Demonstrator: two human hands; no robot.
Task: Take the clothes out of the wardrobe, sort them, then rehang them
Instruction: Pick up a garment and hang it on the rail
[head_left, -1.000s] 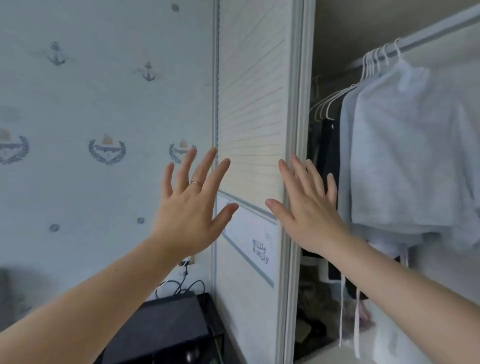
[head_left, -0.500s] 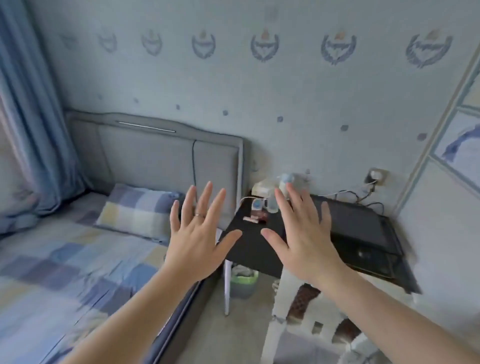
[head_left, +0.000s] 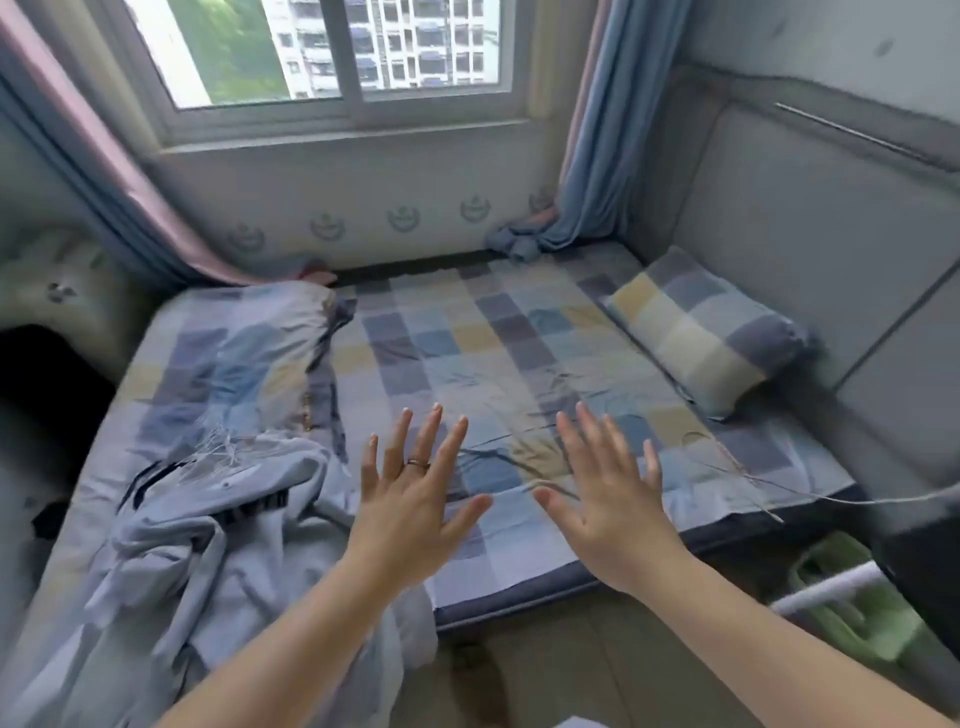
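Blue-grey cloth first, head view: we list a crumpled pale blue-grey garment with dark stripes (head_left: 208, 530), heaped on the near left corner of the checked blue, grey and yellow bed sheet (head_left: 519, 332). Our left hand (head_left: 410, 499) and right hand (head_left: 608, 499) hover side by side over the sheet, fingers spread straight, holding nothing. A matching checked pillow (head_left: 701, 332) lies at the right

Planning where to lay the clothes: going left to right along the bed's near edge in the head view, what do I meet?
Crumpled pale fabric → left hand → right hand → green bin.
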